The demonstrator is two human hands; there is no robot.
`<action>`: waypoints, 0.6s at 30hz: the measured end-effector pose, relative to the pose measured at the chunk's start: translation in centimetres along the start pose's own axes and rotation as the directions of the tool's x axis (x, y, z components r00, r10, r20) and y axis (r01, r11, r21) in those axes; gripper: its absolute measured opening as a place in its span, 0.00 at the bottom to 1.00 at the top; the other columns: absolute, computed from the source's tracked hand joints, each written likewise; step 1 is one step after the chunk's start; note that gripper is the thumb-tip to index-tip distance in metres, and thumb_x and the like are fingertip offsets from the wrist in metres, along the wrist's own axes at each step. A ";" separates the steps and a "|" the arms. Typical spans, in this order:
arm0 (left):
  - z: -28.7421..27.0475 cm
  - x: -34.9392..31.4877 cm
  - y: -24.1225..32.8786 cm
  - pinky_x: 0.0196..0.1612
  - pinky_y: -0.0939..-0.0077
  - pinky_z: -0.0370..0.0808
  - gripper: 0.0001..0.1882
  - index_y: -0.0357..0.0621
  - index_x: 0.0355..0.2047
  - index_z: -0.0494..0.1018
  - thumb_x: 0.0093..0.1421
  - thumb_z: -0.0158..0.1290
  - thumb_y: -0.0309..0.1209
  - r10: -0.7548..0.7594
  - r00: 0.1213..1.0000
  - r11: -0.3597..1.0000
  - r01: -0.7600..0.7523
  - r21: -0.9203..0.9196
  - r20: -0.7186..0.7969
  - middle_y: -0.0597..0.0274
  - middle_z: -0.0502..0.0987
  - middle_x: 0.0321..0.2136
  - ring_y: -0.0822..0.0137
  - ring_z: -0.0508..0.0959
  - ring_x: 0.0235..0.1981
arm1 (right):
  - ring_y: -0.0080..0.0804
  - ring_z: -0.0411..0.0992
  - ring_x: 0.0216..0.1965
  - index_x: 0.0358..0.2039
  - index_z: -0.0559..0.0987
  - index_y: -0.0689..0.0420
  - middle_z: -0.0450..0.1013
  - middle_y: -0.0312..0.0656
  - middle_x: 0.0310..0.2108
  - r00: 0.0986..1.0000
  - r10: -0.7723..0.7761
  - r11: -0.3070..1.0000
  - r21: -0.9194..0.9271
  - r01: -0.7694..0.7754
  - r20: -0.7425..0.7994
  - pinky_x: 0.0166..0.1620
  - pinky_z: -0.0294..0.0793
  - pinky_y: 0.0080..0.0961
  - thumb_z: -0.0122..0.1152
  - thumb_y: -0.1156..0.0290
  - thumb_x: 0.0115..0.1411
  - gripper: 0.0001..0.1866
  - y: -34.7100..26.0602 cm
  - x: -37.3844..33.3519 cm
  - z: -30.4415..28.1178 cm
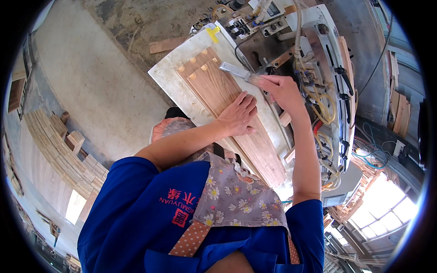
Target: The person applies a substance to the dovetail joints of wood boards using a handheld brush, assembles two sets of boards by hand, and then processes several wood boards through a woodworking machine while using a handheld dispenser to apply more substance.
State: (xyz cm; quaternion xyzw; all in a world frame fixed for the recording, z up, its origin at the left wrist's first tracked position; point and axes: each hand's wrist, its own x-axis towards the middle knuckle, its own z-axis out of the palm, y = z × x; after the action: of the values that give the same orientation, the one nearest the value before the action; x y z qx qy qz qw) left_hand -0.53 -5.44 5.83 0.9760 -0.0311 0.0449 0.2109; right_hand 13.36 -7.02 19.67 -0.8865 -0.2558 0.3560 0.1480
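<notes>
My left hand (pixel 238 114) lies across the top of a brown wooden board (pixel 261 145), fingers slightly bent and resting on its face. This board overlaps another board of similar wood (pixel 189 78), which shows along its left side and far end. Pale rounded patches mark the far ends of both. My right hand (pixel 281 91) is closed, its thumb and fingers pinched at the near end of a flat, pale grey bar (pixel 234 70). Whether they grip the bar or some small part beside it is hidden. Both boards rest on a whitish machine table (pixel 166 68).
Past my right hand stands a machine with hoses (pixel 325 107), black handles and a control box (pixel 273 8). A loose wood strip (pixel 166 45) lies beyond the table. Stacked planks (pixel 57 145) are on the left, with more wood pieces (pixel 400 113) far right.
</notes>
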 end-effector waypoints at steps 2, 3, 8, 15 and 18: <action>-0.2 0.0 0.0 0.66 0.55 0.41 0.38 0.34 0.49 0.67 0.55 0.46 0.59 -0.003 1.000 1.000 0.003 -0.011 0.005 0.52 0.64 0.55 0.56 0.56 0.61 | 0.19 0.67 0.17 0.42 0.82 0.56 0.72 0.37 0.16 1.000 -0.028 0.999 -0.030 0.028 0.000 0.24 0.66 0.19 0.62 0.59 0.54 0.18 -0.4 -0.1 -0.6; -0.2 -0.1 0.0 0.66 0.55 0.41 0.38 0.34 0.49 0.67 0.54 0.46 0.59 -0.002 1.000 1.000 0.002 -0.010 0.001 0.52 0.64 0.55 0.56 0.56 0.61 | 0.19 0.67 0.17 0.42 0.82 0.55 0.71 0.37 0.16 0.998 -0.058 0.998 0.010 0.058 -0.007 0.24 0.66 0.20 0.62 0.58 0.54 0.18 -0.5 0.0 -0.4; -0.4 0.0 -0.1 0.66 0.54 0.42 0.38 0.34 0.49 0.68 0.54 0.46 0.59 0.013 1.000 1.000 -0.013 0.010 0.008 0.52 0.64 0.55 0.56 0.56 0.60 | 0.21 0.68 0.18 0.42 0.82 0.54 0.73 0.40 0.17 0.999 -0.033 0.999 0.020 0.033 -0.030 0.26 0.68 0.22 0.61 0.58 0.54 0.18 0.0 0.8 0.9; -0.3 0.0 0.2 0.66 0.54 0.42 0.38 0.34 0.49 0.68 0.54 0.46 0.59 0.001 1.000 1.000 -0.001 0.016 0.013 0.52 0.64 0.55 0.56 0.56 0.60 | 0.39 0.75 0.29 0.43 0.81 0.53 0.77 0.46 0.28 0.970 -0.175 0.984 -0.059 0.167 -0.169 0.36 0.72 0.28 0.60 0.55 0.55 0.19 -0.1 -0.4 0.5; -0.2 -0.1 0.2 0.66 0.54 0.42 0.38 0.34 0.49 0.68 0.54 0.46 0.59 0.008 1.000 1.000 -0.008 0.017 0.003 0.52 0.64 0.55 0.56 0.56 0.60 | 0.45 0.76 0.35 0.43 0.81 0.51 0.77 0.47 0.32 0.945 -0.267 0.958 -0.161 0.238 -0.189 0.39 0.74 0.32 0.59 0.54 0.55 0.19 0.0 -0.1 1.6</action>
State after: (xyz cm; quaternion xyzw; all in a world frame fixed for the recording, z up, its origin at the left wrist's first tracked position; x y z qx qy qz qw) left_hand -0.63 -5.49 6.11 0.9777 -0.0348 0.0447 0.2024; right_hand 12.16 -6.98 18.57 -0.8868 -0.3739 0.2208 0.1579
